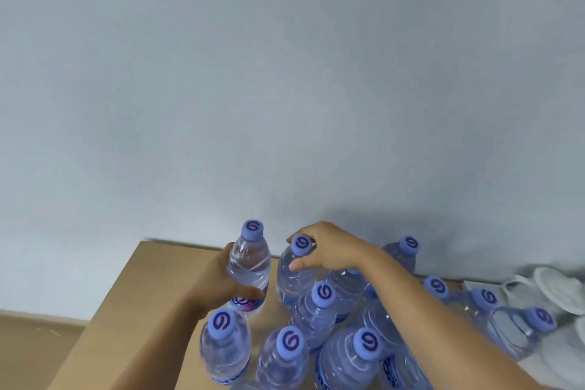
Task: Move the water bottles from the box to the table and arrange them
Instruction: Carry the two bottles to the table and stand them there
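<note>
The left hand (221,282) is wrapped around the body of an upright water bottle (250,266), thumb across the front just above its label, while the fingers on the far side are hidden behind the clear plastic. The right hand (329,250) reaches across from the right and pinches the neck of a second bottle (296,269) just under its blue cap (302,245), thumb at the front and fingers curled over the far side of the cap. Both bottles stand near the back edge of the tan bench (133,301), side by side with a small gap between them. Closer to the camera a cluster of capped bottles (319,310) crowds the bench, standing close together; the front ones are cut off by the bottom of the frame, so their bases cannot be seen. The right forearm (427,310) covers part of the group, and more bottles (487,307) show beyond it toward the right, some seemingly tilted, though blur makes that uncertain. At the far right lie pale, blurred shapes (550,285) that may be white dishes; they are too smeared to name. A plain grey-blue wall (285,73) fills the upper part of the view, and a strip of brownish floor (28,348) shows at lower left.
</note>
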{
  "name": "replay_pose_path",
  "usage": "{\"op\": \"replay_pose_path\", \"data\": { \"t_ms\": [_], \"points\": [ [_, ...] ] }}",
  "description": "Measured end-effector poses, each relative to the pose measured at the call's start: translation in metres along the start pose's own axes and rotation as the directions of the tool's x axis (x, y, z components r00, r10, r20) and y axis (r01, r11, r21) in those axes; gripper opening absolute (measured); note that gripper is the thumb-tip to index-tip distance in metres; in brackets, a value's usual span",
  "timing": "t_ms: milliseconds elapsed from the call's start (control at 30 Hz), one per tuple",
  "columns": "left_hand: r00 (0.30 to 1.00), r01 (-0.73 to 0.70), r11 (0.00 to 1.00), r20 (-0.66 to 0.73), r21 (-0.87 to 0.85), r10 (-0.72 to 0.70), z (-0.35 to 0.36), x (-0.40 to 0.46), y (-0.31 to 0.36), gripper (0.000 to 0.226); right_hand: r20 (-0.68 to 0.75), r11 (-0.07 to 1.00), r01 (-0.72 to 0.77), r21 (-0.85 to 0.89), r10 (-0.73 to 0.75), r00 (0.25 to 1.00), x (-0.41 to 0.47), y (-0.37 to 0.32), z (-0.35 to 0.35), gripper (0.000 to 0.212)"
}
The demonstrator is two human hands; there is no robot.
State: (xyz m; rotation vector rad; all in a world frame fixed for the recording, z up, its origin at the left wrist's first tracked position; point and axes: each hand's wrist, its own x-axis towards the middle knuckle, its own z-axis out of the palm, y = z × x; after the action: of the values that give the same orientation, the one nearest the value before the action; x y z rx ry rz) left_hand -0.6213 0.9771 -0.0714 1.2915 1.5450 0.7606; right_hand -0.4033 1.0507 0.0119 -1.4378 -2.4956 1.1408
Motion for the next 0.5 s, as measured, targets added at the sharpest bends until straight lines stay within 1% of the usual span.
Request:
{"op": "replay_pose_path", "data": {
  "t_ms": [67, 100, 133, 167, 233, 300, 367, 400, 500],
  "points": [
    [0.998, 0.031, 0.998, 0.058, -0.047, -0.028, 0.007, 0.006, -0.009, 0.07, 0.046, 0.997, -0.028, -0.065, 0.031, 0.998, 0.001, -0.001, 0.0, 0.045],
    [0.993, 0.052, 0.995, 0.111, -0.081, -0.043, 0.009, 0.008, -0.011, 0.059, 0.06, 0.995, -0.042, -0.088, 0.047, 0.997, 0.002, -0.003, -0.001, 0.045],
    [0.982, 0.042, 0.995, 0.19, -0.087, -0.025, 0.011, 0.007, -0.011, 0.043, 0.069, 0.993, -0.052, -0.106, 0.06, 0.996, 0.003, -0.004, -0.001, 0.044],
    [0.968, 0.0, 0.996, 0.25, -0.09, 0.023, 0.012, 0.008, -0.012, 0.039, 0.072, 0.991, -0.061, -0.118, 0.07, 0.995, 0.004, -0.005, -0.002, 0.044],
    [0.957, -0.03, 0.995, 0.284, -0.093, 0.055, 0.008, 0.01, -0.012, 0.054, 0.062, 0.99, -0.079, -0.12, 0.087, 0.994, 0.005, -0.006, -0.002, 0.041],
    [0.93, -0.006, 0.992, 0.364, -0.125, 0.051, 0.001, 0.01, -0.006, 0.069, 0.048, 0.988, -0.095, -0.118, 0.102, 0.994, 0.004, -0.007, -0.001, 0.038],
    [0.891, 0.011, 0.994, 0.452, -0.111, 0.041, -0.003, 0.012, 0.002, 0.069, 0.039, 0.987, -0.106, -0.119, 0.112, 0.993, 0.004, -0.006, -0.001, 0.037],
    [0.884, 0.001, 0.997, 0.467, -0.072, 0.033, -0.002, 0.013, 0.007, 0.066, 0.03, 0.987, -0.11, -0.12, 0.114, 0.993, 0.002, -0.006, -0.001, 0.038],
    [0.898, -0.023, 1.0, 0.439, -0.006, 0.023, 0.002, 0.009, 0.02, 0.06, -0.001, 0.985, -0.112, -0.129, 0.113, 0.994, -0.001, -0.006, 0.0, 0.045]
  ]
}}
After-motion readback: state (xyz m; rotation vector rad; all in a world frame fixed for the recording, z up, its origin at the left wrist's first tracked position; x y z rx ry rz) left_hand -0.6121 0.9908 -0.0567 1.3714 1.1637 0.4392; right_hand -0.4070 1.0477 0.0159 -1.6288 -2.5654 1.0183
